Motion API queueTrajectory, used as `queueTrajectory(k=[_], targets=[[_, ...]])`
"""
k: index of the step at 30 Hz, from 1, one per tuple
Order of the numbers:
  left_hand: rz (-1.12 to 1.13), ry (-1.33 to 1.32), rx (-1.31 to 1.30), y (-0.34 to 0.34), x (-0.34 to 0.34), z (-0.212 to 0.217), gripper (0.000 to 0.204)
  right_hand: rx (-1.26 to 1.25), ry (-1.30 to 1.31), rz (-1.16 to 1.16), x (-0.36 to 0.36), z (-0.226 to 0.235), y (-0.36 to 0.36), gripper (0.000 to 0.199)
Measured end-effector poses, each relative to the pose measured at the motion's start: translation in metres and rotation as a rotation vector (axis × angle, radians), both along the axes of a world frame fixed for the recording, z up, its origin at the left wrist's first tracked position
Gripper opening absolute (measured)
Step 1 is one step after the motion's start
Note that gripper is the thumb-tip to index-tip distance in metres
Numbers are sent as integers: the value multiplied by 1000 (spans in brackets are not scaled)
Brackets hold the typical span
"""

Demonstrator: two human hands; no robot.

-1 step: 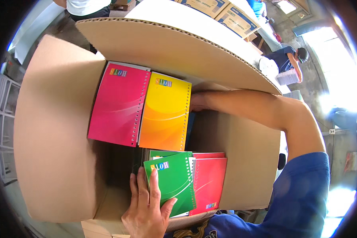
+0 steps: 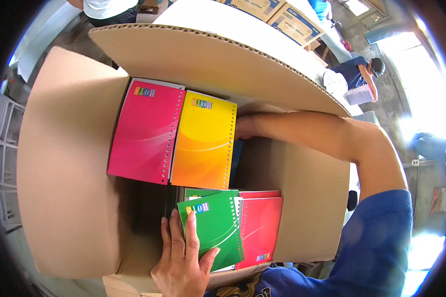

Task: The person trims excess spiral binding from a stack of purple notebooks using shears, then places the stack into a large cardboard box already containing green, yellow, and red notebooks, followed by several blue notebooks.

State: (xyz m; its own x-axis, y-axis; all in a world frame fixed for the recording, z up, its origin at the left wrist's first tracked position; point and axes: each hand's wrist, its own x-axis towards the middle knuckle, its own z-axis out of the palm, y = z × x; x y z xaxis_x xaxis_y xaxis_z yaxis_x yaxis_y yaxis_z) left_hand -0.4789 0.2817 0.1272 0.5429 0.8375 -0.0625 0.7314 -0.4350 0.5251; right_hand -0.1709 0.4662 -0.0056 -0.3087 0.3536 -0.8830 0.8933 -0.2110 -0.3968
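Inside an open cardboard box (image 2: 69,163) lie notebooks with punched edges. A pink notebook (image 2: 143,138) and a yellow-orange notebook (image 2: 203,143) sit side by side at the far side. Nearer to me, a green notebook (image 2: 215,235) lies slightly askew, partly over a red notebook (image 2: 261,225). My left hand (image 2: 183,260) rests at the green notebook's left edge, fingers stretched, index finger and thumb on its cover. My right hand (image 2: 245,127) reaches into the box beside the yellow notebook's right edge; its fingers are hidden there.
The box's tall flaps stand up at the left and far sides. Beyond them is a white tabletop (image 2: 188,17) with printed cartons (image 2: 295,24). A person in a cap (image 2: 354,74) handles a stack at the far right; another person's white shirt (image 2: 109,9) shows far left.
The box's far flap and the pink and yellow notebooks appear very slightly further left in view. Both hands keep nearly the same place.
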Motion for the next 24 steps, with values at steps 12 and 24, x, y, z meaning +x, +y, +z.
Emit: queueTrajectory(k=[12,24], targets=[[9,-20,-38,-3,4,5,71,-47,82,-77,5,-4,-13,42],[55,-31,0,-8,8,7,69,599,-364,-21,-32,126,-86,72]])
